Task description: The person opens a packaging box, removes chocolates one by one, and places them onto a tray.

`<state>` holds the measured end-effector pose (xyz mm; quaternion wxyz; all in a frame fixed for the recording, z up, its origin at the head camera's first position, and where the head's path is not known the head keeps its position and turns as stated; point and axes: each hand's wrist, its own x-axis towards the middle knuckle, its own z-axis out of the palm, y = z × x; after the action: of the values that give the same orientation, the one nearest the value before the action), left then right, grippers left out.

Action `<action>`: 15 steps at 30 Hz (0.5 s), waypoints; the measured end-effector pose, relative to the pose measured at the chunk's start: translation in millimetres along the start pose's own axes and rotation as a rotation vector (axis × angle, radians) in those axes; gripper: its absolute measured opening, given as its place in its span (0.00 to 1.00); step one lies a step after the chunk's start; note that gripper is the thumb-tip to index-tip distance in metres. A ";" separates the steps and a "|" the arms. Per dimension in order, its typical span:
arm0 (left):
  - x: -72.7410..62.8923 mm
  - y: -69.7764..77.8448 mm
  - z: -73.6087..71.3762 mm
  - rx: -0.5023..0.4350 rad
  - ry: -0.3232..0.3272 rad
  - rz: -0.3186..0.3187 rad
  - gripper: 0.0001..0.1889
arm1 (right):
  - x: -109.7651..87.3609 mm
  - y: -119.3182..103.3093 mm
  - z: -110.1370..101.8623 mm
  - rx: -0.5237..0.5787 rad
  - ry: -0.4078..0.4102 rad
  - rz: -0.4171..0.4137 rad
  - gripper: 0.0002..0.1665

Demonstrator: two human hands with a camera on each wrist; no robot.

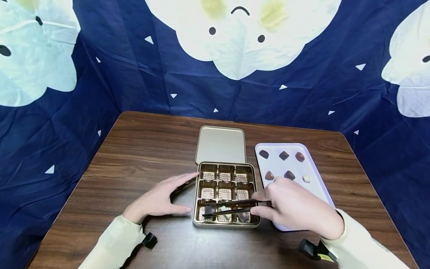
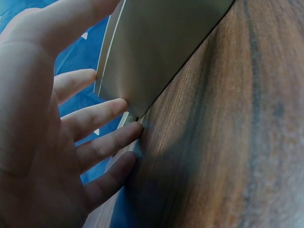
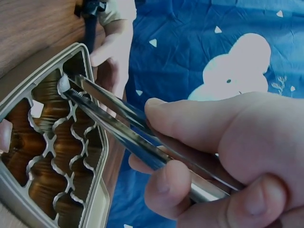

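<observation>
A gold tin (image 1: 224,225) with a nine-compartment insert lies before me. In the head view, its front row holds a dark chocolate (image 1: 209,210) on the left, a white chocolate (image 1: 224,212) in the middle and another dark chocolate (image 1: 243,216) on the right. My right hand (image 1: 290,203) grips metal tongs (image 3: 123,130), whose tips reach into the front-left compartment beside the chocolate there. Whether the tips pinch it is unclear. With fingers spread, my left hand (image 1: 161,198) is at the tin's left side, fingertips at its wall (image 2: 147,52).
The tin's lid (image 1: 220,144) lies behind it. At the right, a pale lilac tray (image 1: 315,190) bears several chocolates, among them a reddish-brown one (image 1: 300,157) and a white one (image 1: 306,178). My right hand covers part of the tray. A blue curtain (image 1: 201,89) hangs behind the wooden table (image 1: 144,149).
</observation>
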<state>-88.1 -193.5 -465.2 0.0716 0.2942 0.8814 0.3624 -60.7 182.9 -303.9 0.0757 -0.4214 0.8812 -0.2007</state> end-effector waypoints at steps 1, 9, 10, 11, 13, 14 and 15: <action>0.0 0.0 0.0 -0.002 0.001 0.000 0.53 | -1.5 1.5 -0.2 0.017 0.000 0.010 0.11; 0.1 0.3 -0.4 -0.002 -0.005 -0.014 0.53 | -14.4 10.6 -5.6 0.049 0.051 0.026 0.14; 0.1 0.4 -0.5 -0.003 -0.005 -0.016 0.53 | -16.5 11.7 -6.7 0.057 0.057 0.022 0.15; 0.2 0.4 -0.5 -0.003 -0.005 -0.017 0.53 | -18.4 12.7 -7.8 0.065 0.065 0.013 0.14; 0.1 0.5 -0.6 -0.005 -0.004 -0.018 0.53 | -22.3 14.8 -10.0 0.079 0.081 -0.005 0.11; 0.1 0.4 -0.5 -0.005 -0.005 -0.019 0.53 | -24.3 15.7 -11.1 0.091 0.088 -0.010 0.11; 0.0 0.3 -0.5 -0.005 -0.005 -0.019 0.53 | -26.6 16.6 -12.4 0.098 0.093 -0.010 0.11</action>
<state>-88.2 -193.6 -464.7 0.0778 0.2865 0.8831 0.3634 -59.4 216.4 -300.5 0.0542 -0.4119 0.8707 -0.2633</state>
